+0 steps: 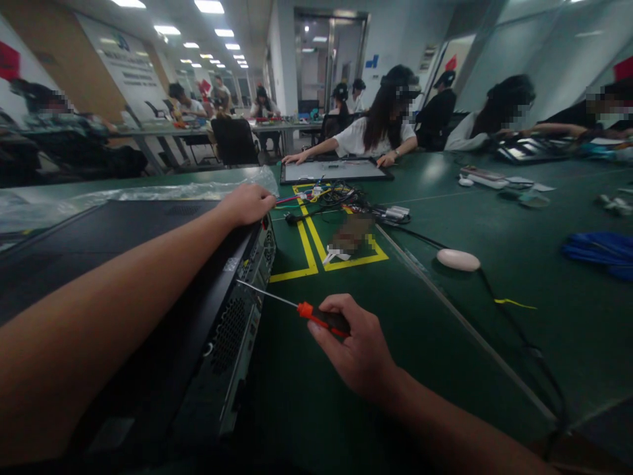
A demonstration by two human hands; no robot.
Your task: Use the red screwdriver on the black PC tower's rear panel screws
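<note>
A black desktop computer case [163, 244] lies flat at the left, its rear panel [244, 297] with vents and ports facing right. My left hand [247, 203] is bent over the far rear corner of the case, fingers curled down at the edge and partly hidden. In my right hand [359, 349] is a screwdriver [309, 311] with an orange and black handle, fingers closed round it. The long shaft points left, and its tip meets the upper edge of the rear panel. Whether a screw sits under the tip is too small to tell.
Yellow tape [297, 272] marks the green table [420, 369]. Beyond the case lies a bundle of cables [341, 194]. A white oval device [458, 259] sits on a black cord at right, near blue material [601, 251]. Across the table, a person handles a flat panel [331, 170].
</note>
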